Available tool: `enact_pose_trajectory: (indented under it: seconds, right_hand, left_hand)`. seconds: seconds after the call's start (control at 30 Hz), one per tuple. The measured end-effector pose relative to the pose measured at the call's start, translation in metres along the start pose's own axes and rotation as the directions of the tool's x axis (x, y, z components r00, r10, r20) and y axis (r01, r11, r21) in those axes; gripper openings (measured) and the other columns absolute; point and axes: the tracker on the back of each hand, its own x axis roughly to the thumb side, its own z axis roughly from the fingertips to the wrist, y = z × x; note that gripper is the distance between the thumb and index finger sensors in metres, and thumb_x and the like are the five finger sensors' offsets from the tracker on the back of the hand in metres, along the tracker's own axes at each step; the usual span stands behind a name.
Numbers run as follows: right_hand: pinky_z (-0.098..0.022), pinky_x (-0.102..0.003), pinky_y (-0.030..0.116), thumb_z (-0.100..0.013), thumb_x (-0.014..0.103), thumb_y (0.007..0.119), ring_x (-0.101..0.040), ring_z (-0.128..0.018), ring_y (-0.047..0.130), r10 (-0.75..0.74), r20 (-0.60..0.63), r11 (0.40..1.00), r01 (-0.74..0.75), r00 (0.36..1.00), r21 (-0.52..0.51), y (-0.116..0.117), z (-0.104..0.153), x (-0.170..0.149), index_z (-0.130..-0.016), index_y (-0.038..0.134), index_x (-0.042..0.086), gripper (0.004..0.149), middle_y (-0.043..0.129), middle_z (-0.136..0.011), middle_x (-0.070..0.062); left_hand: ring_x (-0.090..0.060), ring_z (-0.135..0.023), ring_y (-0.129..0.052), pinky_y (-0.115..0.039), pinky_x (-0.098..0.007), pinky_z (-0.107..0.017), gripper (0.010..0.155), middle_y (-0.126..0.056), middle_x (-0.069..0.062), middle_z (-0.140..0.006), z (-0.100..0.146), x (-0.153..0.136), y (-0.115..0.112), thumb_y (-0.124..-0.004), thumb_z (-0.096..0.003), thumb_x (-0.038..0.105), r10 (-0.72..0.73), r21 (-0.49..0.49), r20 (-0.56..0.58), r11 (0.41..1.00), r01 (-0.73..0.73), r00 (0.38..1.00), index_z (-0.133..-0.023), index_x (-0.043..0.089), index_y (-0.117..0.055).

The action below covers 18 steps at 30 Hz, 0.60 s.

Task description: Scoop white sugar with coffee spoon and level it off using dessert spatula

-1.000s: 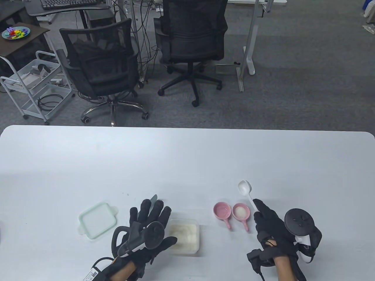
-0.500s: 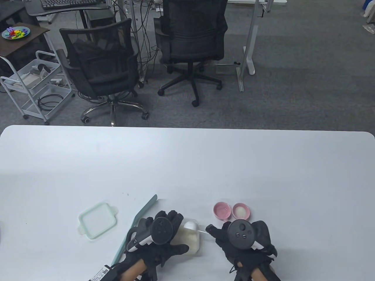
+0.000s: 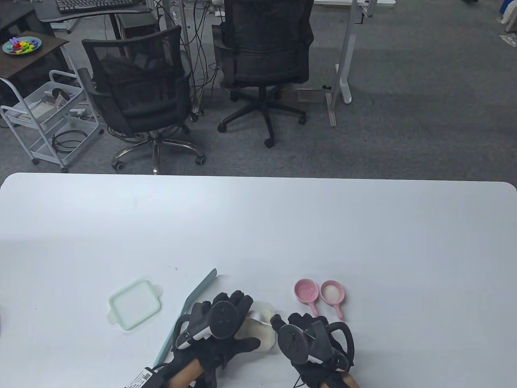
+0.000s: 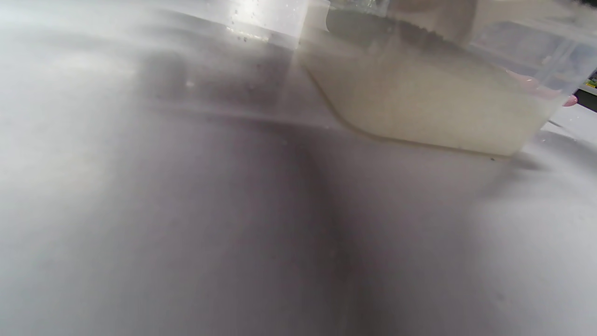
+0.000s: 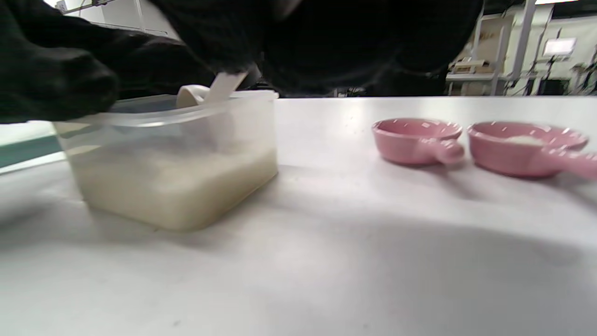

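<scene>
Pinched in my right hand [image 3: 311, 343], the coffee spoon [image 5: 205, 92] has its white plastic bowl dipped into the sugar container [image 5: 172, 158]. My left hand [image 3: 218, 323] rests on the container's far side; whether its fingers close on the wall I cannot tell. The dessert spatula [image 3: 190, 307], a long pale-green blade, lies flat just left of that hand.

Risks, as I judge them:
- Thin translucent container may slide or tip under the spoon's push.
- Loose granular sugar [image 4: 419, 112] may spill over the rim.

Two glossy pink dishes [image 3: 319, 293] sit close right.
</scene>
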Motion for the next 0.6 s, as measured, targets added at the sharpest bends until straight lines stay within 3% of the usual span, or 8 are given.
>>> enact_pose_trajectory:
  seconds: [0.27, 0.5, 0.6]
  right_hand:
    - [-0.06, -0.055, 0.072, -0.056, 0.025, 0.07, -0.023, -0.04, 0.091, -0.312, -0.011, 0.947, 0.311, 0.95, 0.084, 0.0, -0.002, -0.022, -0.102, 0.071, 0.011, 0.048, 0.092, -0.065, -0.009]
    - [-0.058, -0.055, 0.073, -0.057, 0.025, 0.069, -0.022, -0.037, 0.09, -0.62, -0.096, 0.767, 0.627, 0.779, 0.137, -0.003, 0.0, -0.063, -0.104, 0.069, 0.013, 0.049, 0.092, -0.061, -0.009]
    - [-0.058, -0.055, 0.073, -0.057, 0.025, 0.07, -0.022, -0.037, 0.09, -0.687, -0.109, 0.703, 0.695, 0.718, 0.148, -0.002, 0.0, -0.074, -0.105, 0.068, 0.014, 0.049, 0.092, -0.062, -0.009]
  left_hand:
    - [-0.039, -0.119, -0.029, -0.03, -0.066, -0.08, 0.098, -0.018, 0.009, -0.125, 0.0, 0.0, 0.0, -0.065, -0.0332, 0.08, -0.001, 0.002, -0.001, 1.0, 0.001, 1.0, -0.112, 0.044, -0.018]
    - [-0.04, -0.119, -0.029, -0.03, -0.066, -0.08, 0.098, -0.018, 0.009, -0.125, 0.0, 0.0, -0.001, -0.065, -0.0327, 0.08, 0.0, 0.002, -0.001, 1.0, 0.0, 1.0, -0.111, 0.045, -0.018]
    - [-0.04, -0.119, -0.029, -0.031, -0.066, -0.08, 0.098, -0.018, 0.009, -0.125, 0.0, 0.0, -0.001, -0.065, -0.0328, 0.08, 0.0, 0.002, -0.001, 1.0, 0.0, 1.0, -0.111, 0.045, -0.018]
